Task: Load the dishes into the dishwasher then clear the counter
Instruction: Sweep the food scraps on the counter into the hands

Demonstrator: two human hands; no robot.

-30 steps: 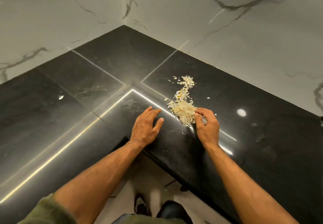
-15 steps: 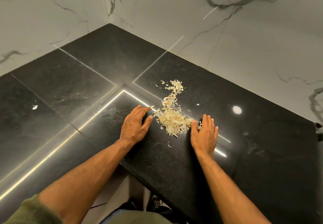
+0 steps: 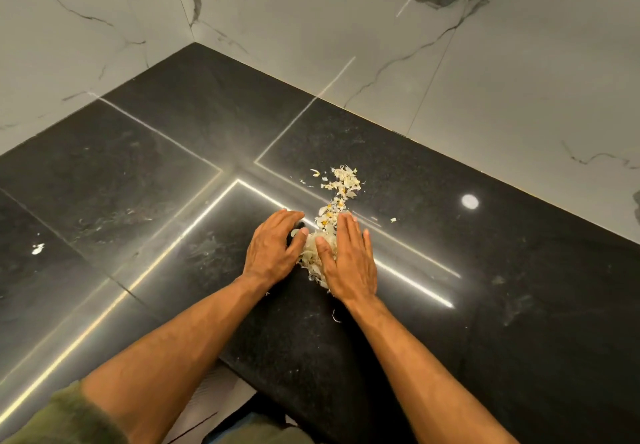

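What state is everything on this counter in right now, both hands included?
Left hand: open, palm down, touching the scraps' left side.
Right hand: open, flat, against their right side.
Scraps: bunched between the hands, loose trail beyond the fingertips.
Stray fleck: lying alone, far left.
Counter: smudged.

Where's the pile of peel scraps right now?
Head view, centre: the peel scraps lie on the black counter between the left hand and right hand, with a thin trail running back toward the wall.
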